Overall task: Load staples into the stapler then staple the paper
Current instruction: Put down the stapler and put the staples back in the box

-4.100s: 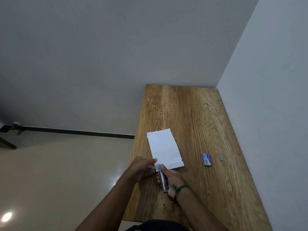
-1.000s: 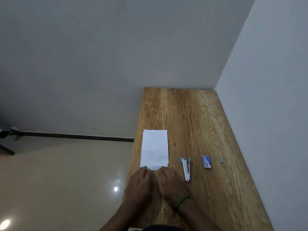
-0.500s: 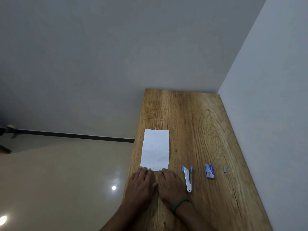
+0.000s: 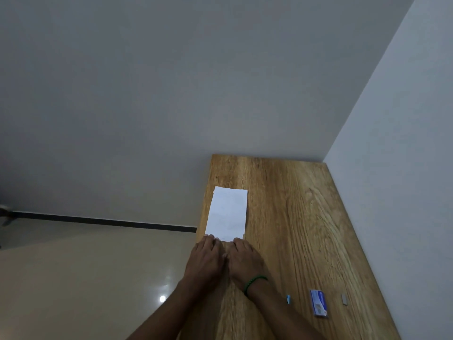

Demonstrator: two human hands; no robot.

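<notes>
Your left hand [image 4: 204, 262] and right hand [image 4: 245, 260] lie flat, grasping nothing, fingertips on the paper [image 4: 227, 213] hugging the table's [image 4: 306, 217] left edge; its long axis points to 12 o'clock, with bare wood toward 3.

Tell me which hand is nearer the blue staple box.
Right. The right hand lies flat at the paper's near edge, on the side toward the staple box; the left hand lies beside it, farther away.

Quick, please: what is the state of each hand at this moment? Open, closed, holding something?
Left hand: open, flat on the table, fingers touching the paper's near edge, holding nothing.
Right hand: open, flat beside it, fingers at the same edge, holding nothing.
</notes>
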